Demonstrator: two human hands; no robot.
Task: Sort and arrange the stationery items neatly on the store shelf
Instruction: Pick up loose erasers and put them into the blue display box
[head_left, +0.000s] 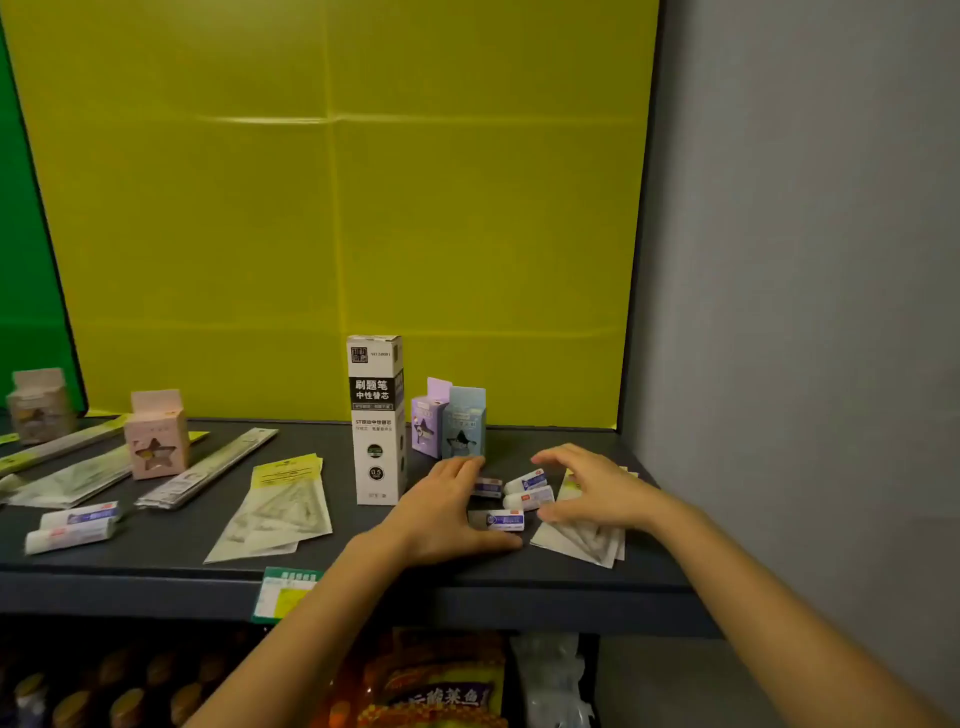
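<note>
Erasers (525, 488): we see 4 at the right end of the shelf (545, 577), between our hands | left hand (447, 514) flat, fingers relaxed, gripping nothing | right hand (597, 493) spread, gripping nothing | tall box (375, 421) reads "刷题笔 中性替芯", "0.5"

The left hand (441, 514) and right hand (597, 493) are bare. Behind each hand is a bare arm, the left arm (311, 623) and the right arm (779, 597), both smooth and slim.
</note>
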